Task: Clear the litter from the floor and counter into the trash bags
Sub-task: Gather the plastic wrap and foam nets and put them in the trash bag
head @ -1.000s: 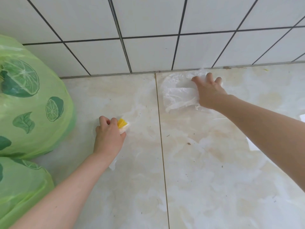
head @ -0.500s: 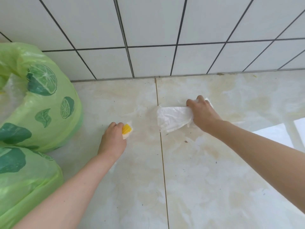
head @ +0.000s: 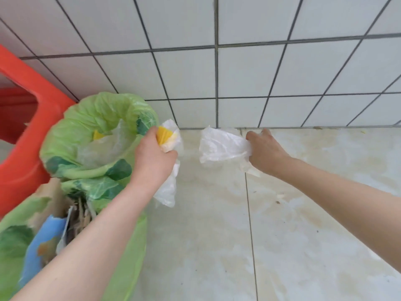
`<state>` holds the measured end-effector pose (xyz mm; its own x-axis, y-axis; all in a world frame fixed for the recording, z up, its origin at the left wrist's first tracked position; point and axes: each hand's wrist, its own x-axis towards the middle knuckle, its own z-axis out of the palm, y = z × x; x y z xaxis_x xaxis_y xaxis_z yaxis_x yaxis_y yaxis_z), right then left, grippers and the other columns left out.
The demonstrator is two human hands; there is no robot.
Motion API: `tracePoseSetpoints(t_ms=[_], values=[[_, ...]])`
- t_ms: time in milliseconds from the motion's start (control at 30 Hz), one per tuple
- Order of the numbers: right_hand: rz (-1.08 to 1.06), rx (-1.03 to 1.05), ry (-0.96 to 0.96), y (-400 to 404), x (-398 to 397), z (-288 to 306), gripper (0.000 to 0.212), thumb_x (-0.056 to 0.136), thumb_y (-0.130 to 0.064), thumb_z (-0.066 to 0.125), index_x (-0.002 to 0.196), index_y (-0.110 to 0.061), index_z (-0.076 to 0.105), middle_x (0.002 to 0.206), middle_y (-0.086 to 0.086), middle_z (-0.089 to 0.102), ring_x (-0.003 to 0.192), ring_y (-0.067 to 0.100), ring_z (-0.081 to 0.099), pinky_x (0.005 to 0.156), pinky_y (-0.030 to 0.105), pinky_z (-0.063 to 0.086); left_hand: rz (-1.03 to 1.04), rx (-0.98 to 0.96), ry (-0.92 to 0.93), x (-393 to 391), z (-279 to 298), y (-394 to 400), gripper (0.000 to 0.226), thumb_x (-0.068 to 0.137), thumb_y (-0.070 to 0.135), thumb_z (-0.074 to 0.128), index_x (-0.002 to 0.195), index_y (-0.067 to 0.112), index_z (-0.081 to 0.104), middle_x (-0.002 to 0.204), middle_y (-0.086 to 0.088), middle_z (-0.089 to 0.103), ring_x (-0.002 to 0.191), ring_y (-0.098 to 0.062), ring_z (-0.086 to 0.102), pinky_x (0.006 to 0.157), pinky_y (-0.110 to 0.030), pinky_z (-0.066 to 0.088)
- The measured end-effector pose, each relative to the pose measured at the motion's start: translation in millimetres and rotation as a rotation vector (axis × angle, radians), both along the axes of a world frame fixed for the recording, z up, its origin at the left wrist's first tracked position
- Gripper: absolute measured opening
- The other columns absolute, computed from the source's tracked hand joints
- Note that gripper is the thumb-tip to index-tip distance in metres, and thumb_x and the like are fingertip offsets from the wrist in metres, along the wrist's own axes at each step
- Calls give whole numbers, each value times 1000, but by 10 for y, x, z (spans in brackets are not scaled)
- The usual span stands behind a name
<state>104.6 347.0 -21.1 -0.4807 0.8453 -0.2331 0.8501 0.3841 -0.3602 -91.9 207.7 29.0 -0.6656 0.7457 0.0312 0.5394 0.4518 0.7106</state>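
My left hand (head: pixel 153 158) grips a yellow and white plastic wrapper (head: pixel 168 137), held in the air at the right rim of a green lime-print trash bag (head: pixel 86 118). The wrapper's clear tail hangs below my fist. My right hand (head: pixel 265 152) grips a crumpled clear plastic bag (head: pixel 219 144), lifted off the floor near the wall. The green bag's mouth is open and shows clear plastic and a yellow scrap inside. A second green trash bag (head: pixel 128 257) stands below my left forearm, with paper and blue litter in it.
A red plastic stool (head: pixel 28 118) stands behind the bags at the left. White wall tiles rise behind the beige floor tiles (head: pixel 303 235). Small specks of dirt lie on the floor near my right forearm.
Both hands have lifted their litter off the floor. My left hand has carried the yellow wrapper up to the bag's rim; my right hand has raised the clear plastic leftward. The view has swung left.
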Motion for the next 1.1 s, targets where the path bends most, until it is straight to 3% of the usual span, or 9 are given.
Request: tracePoseSetpoints(t_ms=[200, 333, 533, 700, 800, 833, 967, 1067, 1100], values=[[-2, 155, -69, -125, -733, 619, 35, 85, 1, 50, 119, -10, 47, 120, 16, 38, 105, 39, 51, 75, 40, 43, 55, 204, 87, -300, 508, -344, 29, 76, 4, 57, 98, 19, 45, 73, 11, 47, 68, -14, 47, 60, -30, 36], [65, 304, -187, -340, -1308, 935, 47, 84, 3, 52, 129, -5, 43, 130, 17, 36, 115, 37, 44, 80, 35, 39, 126, 314, 37, -602, 737, -396, 33, 78, 4, 58, 100, 22, 40, 77, 15, 43, 65, 2, 43, 54, -6, 36], [216, 376, -87, -564, -2099, 1207, 51, 84, -2, 57, 132, -6, 41, 132, 16, 33, 115, 34, 42, 79, 32, 41, 32, 185, 136, -918, 811, -247, 34, 76, 7, 58, 100, 23, 41, 77, 11, 46, 72, -14, 46, 58, -27, 33], [357, 93, 173, -711, -2437, 1255, 41, 86, -6, 50, 126, -9, 44, 121, 13, 40, 106, 34, 48, 74, 33, 40, 148, 42, 71, -1449, 462, -175, 27, 71, 12, 55, 97, 8, 51, 90, -5, 58, 79, -24, 53, 52, -28, 34], [395, -57, 279, -709, -2529, 1168, 43, 86, -14, 54, 127, -7, 46, 90, 2, 43, 116, 28, 43, 87, 33, 44, 170, 18, -61, -1610, 350, -167, 28, 74, 20, 57, 98, 8, 61, 88, -5, 65, 69, -16, 55, 48, -24, 36], [393, -91, 297, -700, -2550, 1133, 44, 86, -17, 55, 128, -6, 46, 92, 3, 48, 120, 28, 42, 91, 33, 43, 168, -11, -56, -1669, 293, -165, 24, 77, 21, 58, 98, 10, 62, 85, -1, 64, 67, -13, 55, 48, -23, 37], [434, -147, 110, -707, -2702, 871, 38, 91, -17, 50, 127, -7, 48, 134, 17, 45, 128, 34, 41, 94, 38, 43, 36, -214, -108, -1886, 66, -146, 58, 70, 49, 58, 113, 10, 57, 109, -11, 67, 97, -29, 64, 80, -42, 55], [546, -29, -127, -779, -2766, 699, 41, 91, -3, 44, 131, -10, 45, 141, 17, 29, 132, 42, 31, 101, 47, 41, -180, -304, -225, -1921, 100, -179, 34, 81, 33, 64, 111, 17, 62, 109, -8, 67, 102, -24, 64, 89, -46, 53], [589, 18, -202, -807, -2773, 674, 47, 90, 1, 44, 135, -11, 42, 140, 18, 29, 133, 44, 28, 101, 49, 40, -219, -341, -300, -1921, 171, -212, 44, 81, 32, 68, 121, 19, 57, 117, -4, 64, 108, -20, 62, 93, -42, 52]])
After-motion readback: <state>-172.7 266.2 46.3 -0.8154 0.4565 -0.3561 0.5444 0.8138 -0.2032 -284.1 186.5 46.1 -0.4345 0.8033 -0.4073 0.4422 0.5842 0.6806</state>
